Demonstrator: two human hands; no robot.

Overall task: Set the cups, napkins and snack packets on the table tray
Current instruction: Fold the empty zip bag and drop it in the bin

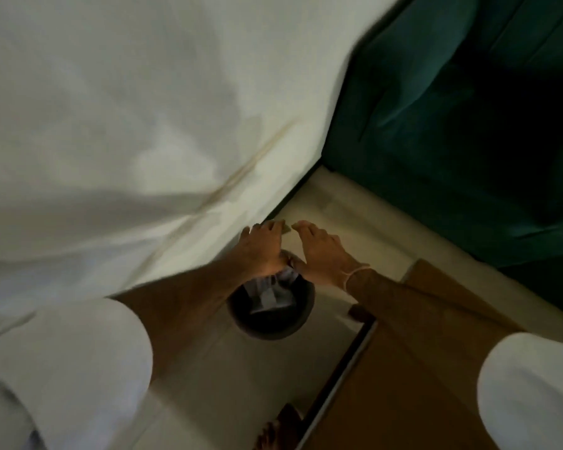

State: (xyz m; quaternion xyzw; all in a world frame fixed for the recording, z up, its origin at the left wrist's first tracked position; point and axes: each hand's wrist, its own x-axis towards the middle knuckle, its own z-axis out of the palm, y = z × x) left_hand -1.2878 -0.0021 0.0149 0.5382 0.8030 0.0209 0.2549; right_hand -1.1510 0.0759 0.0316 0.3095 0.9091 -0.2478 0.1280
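Both hands, left hand (262, 251) and right hand (319, 254), pinch a small thin packet (286, 227); likely light, crinkly, best held by its edges.

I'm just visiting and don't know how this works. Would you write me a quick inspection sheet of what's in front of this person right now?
Surface: pale floor below; a large white sheet fills the upper left. No table tray seen.
Job's things: no cups, napkins or snack packets clearly seen; a small greenish scrap sits between the fingertips, too blurred to name.
Clutter: dark round bin below the hands, with pale crumpled bits inside.
Grippers: left hand and right hand side by side above the bin, fingers extended; grip unclear.
Cables: nothing seen.
Surroundings: teal upholstered furniture at upper right; brown wooden panel at lower right; dim, blurred picture.
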